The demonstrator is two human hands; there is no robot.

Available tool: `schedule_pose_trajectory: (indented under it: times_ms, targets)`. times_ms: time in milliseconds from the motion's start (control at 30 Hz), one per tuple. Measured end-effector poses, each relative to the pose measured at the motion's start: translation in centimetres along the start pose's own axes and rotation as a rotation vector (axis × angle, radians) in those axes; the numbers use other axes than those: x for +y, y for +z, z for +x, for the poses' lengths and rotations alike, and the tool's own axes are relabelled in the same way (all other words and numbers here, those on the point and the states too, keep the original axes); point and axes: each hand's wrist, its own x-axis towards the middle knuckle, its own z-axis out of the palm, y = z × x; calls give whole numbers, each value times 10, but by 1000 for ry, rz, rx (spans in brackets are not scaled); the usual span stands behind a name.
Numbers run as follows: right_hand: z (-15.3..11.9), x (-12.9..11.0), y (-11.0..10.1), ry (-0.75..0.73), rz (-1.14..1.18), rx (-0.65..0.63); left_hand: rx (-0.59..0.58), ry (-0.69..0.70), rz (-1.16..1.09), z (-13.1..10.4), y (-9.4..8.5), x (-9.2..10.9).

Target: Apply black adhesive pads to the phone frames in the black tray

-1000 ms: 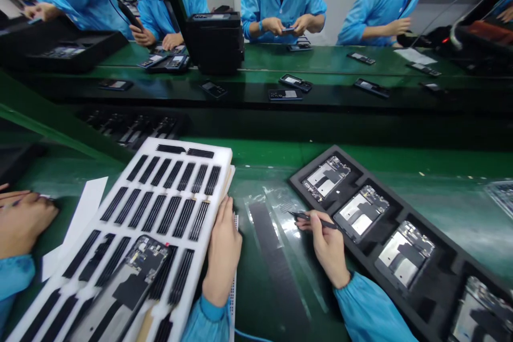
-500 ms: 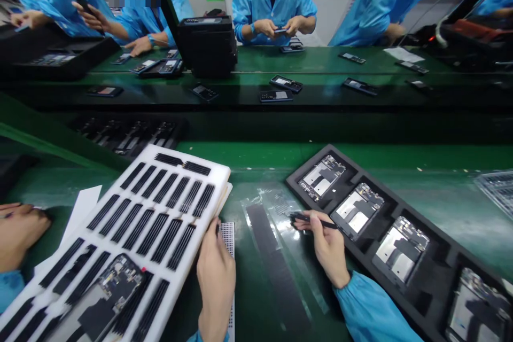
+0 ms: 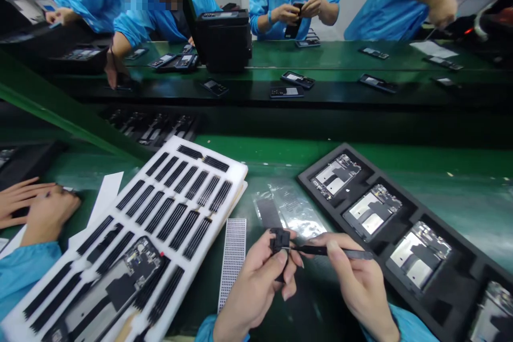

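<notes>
My left hand [image 3: 256, 278] is closed around a small black part [image 3: 279, 240], its exact kind unclear, with a dark strip hanging below it. In my right hand [image 3: 358, 278] are black tweezers [image 3: 356, 254], their tips touching or very close to that part. Left of my hands lies a white foam tray [image 3: 237, 168] with rows of thin black strips in its slots. An opened phone [image 3: 108, 294] rests on its near end. On the right, a black foam tray [image 3: 401, 192] carries several opened phone bodies with bare circuit boards.
A dotted white sheet [image 3: 232, 262] and clear plastic film [image 3: 296, 206] lie between the trays. A green post [image 3: 72, 112] slants across the left. Another person's hands [image 3: 48, 208] work at the far left. Across the bench, several co-workers handle phones near a black bin stack [image 3: 224, 40].
My left hand has left the white tray's edge and now holds the small black part. My right hand brought the tweezers from the plastic film to it. A co-worker's arm reaches down at back left.
</notes>
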Motion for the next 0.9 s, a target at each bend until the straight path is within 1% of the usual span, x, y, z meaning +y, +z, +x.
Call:
schedule_pose_trajectory:
  times_ms: [167, 300, 567, 733, 900]
  targets:
    - [0, 3, -4, -33, -31, -38, -22, 4, 47, -1, 0, 0]
    - [1, 2, -6, -38, -10, -79, -40, -6, 61, -1, 1, 0]
    - [2, 2, -9, -78, 5, -121, -91, -19, 82, -2, 0, -2]
    - [0, 5, -12, -136, -10, -160, -102, -42, 133, -6, -3, -2]
    - [-2, 1, -17, -194, 7, -216, -100, -72, 138, -6, -4, -5]
